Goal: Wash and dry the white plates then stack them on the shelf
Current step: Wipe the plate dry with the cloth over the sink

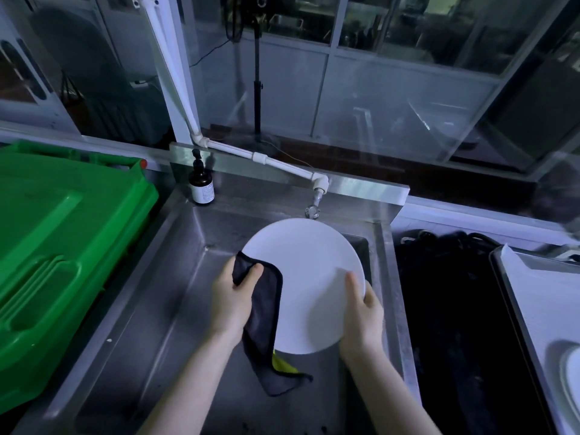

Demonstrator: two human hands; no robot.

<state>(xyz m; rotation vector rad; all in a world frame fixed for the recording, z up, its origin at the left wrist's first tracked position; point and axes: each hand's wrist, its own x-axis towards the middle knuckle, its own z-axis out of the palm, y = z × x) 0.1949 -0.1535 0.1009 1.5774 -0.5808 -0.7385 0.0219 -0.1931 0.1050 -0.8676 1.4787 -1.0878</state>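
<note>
Seemingly clear of sink walls (185, 268): plate (310, 277) between left hand (230, 304), right hand (364, 321).

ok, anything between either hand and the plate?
Yes: the dark cloth lies between the left hand and the white plate, draped over its left edge. The right hand grips the right rim bare.

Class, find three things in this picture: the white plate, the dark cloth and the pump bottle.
white plate (309, 277): head view, bare middle of its face.
dark cloth (266, 309): head view, the part draped over the plate's left edge.
pump bottle (201, 188): head view, its body.
</note>
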